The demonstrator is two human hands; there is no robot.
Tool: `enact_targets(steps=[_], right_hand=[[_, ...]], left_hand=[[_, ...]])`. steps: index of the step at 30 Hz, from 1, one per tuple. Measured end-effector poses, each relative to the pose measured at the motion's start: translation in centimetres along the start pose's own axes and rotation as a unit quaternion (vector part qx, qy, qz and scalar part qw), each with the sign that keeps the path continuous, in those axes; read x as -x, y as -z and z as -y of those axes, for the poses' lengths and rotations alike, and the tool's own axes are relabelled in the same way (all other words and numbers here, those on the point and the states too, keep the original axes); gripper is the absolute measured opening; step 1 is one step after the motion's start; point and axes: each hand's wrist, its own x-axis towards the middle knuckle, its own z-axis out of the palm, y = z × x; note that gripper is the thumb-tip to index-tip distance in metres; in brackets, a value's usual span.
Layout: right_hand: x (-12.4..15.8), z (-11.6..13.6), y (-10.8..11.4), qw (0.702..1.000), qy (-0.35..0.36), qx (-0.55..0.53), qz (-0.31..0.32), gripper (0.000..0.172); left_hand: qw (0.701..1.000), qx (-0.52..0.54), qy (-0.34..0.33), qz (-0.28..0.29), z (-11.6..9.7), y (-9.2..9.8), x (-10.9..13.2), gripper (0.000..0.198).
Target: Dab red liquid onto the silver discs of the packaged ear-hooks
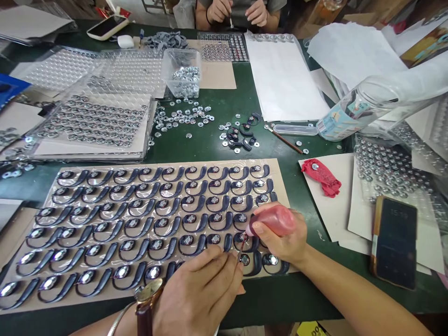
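Right hand is closed round a pink bottle, held at the belly with the nozzle tipped down-left onto a dark hook. Left hand is drawn shut, and a thin stick appears to be pinched in its fingertips, its end at the same hook; a watch is worn at that wrist. The hook is found near the right end of the card, second row from the front, among many like hooks laid in rows on glossy film, each fitted with a metal disc. The bottle is judged soft and light, best gripped mid-body so the squeeze is controlled. The hooks are judged small, light and easily nudged out of line; hold is best taken on the curved arm, not the shiny, probably slippery disc. Beyond the card, loose discs are scattered before a clear tub; trays are stacked left. A red cloth and a phone are seen right. A co-worker's hands are noted across the table.
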Motion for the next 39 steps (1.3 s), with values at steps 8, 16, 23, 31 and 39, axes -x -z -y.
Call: enact_targets(steps=[8, 16, 23, 31, 39], right_hand=[[0.2, -0.2, -0.1, 0.999, -0.018, -0.011, -0.025, 0.007], [0.2, -0.3, -0.1, 0.998, -0.054, -0.001, -0.015, 0.010], [-0.2, 0.0, 0.1, 0.999, -0.046, 0.019, -0.021, 0.005], [-0.4, 0.1, 0.5, 0.999, -0.030, 0.028, -0.016, 0.013], [-0.4, 0.3, 0.5, 1.000, -0.023, 0.016, -0.012, 0.012]], left_hand=[[1.000, -0.002, 0.012, 0.009, 0.1, -0.4, 0.5, 0.027], [1.000, 0.007, 0.011, -0.003, 0.1, -0.1, 0.2, 0.024], [0.999, 0.040, 0.027, -0.003, 0.3, 0.2, -0.2, 0.023], [0.996, 0.080, 0.039, -0.004, 0.8, 0.6, -0.8, 0.024], [0.992, 0.114, 0.056, -0.017, 1.0, 1.0, -1.6, 0.023]])
